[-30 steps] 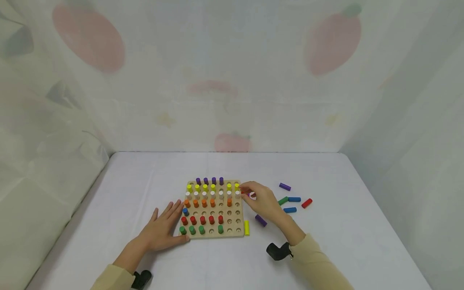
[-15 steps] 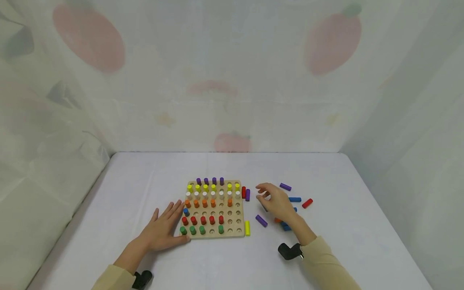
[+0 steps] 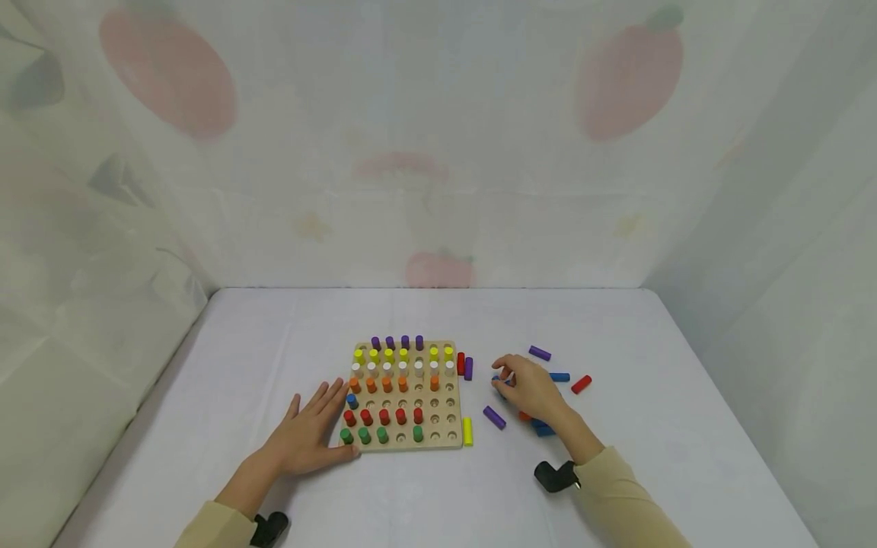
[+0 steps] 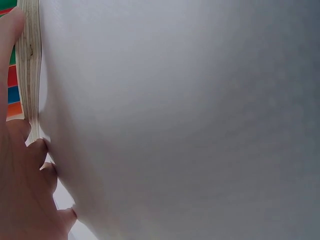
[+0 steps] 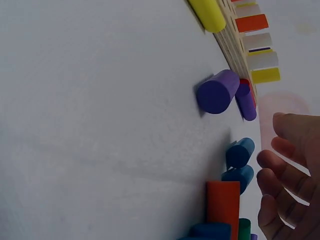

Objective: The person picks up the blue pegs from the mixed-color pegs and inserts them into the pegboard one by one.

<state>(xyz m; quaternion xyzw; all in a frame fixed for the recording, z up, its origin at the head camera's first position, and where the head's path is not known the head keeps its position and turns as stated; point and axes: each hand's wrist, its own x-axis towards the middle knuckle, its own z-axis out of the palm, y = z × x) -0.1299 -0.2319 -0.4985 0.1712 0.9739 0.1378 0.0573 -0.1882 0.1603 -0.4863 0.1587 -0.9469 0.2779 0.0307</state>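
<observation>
Seven white cyl. pegs (image 3: pixel 403 368) fill one row of ply-edged wood board (image 3: pixel 441 428); we see L hand (image 3: pixel 308 438) spread at its edge, R hand (image 3: pixel 532 387) loosely curved, fingers parted, nr blue pegs (image 5: pixel 240 154).

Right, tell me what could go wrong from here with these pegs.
The two blue pegs nearest the right hand are round and lie on their sides, so a nudge might roll them. The left hand is at the left edge of the pegboard, so a push could shift it. The loose yellow peg beside the right edge might get knocked too.
</observation>
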